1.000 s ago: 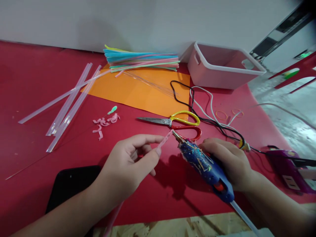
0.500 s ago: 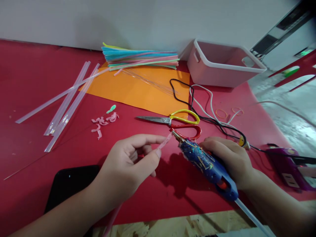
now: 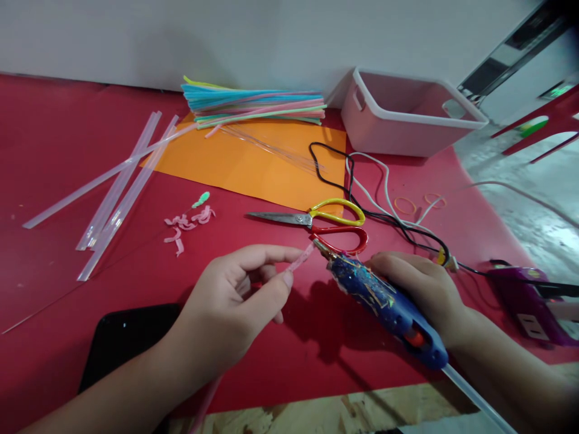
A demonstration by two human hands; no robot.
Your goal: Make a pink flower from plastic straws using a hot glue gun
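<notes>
Between thumb and forefinger, my left hand (image 3: pixel 244 301) pinches a small pink strip (image 3: pixel 302 258). The strip's free end is at the metal nozzle of a blue glue gun (image 3: pixel 384 295); whether they touch I cannot tell. My right hand (image 3: pixel 418 292) is wrapped round the gun's handle, and a clear glue stick (image 3: pixel 474 398) sticks out of its back. Just beyond the nozzle lie scissors (image 3: pixel 289 219) with one yellow and one red handle. Curled pink pieces (image 3: pixel 185 224) and a small green piece (image 3: pixel 201 199) rest left of the scissors.
Clear glue sticks (image 3: pixel 131 187) lie at the left, a black phone (image 3: pixel 126 337) by my left forearm. Coloured pipe cleaners (image 3: pixel 253 105) rest on orange paper (image 3: pixel 253 166). A pink bin (image 3: pixel 407 129) stands at the back right, near cables (image 3: pixel 384 211) and a purple power strip (image 3: pixel 529 301).
The rear of the glue gun has shifted slightly to the right, while its nozzle stays by the pink strip. My left hand keeps its pinch. The view has moved slightly.
</notes>
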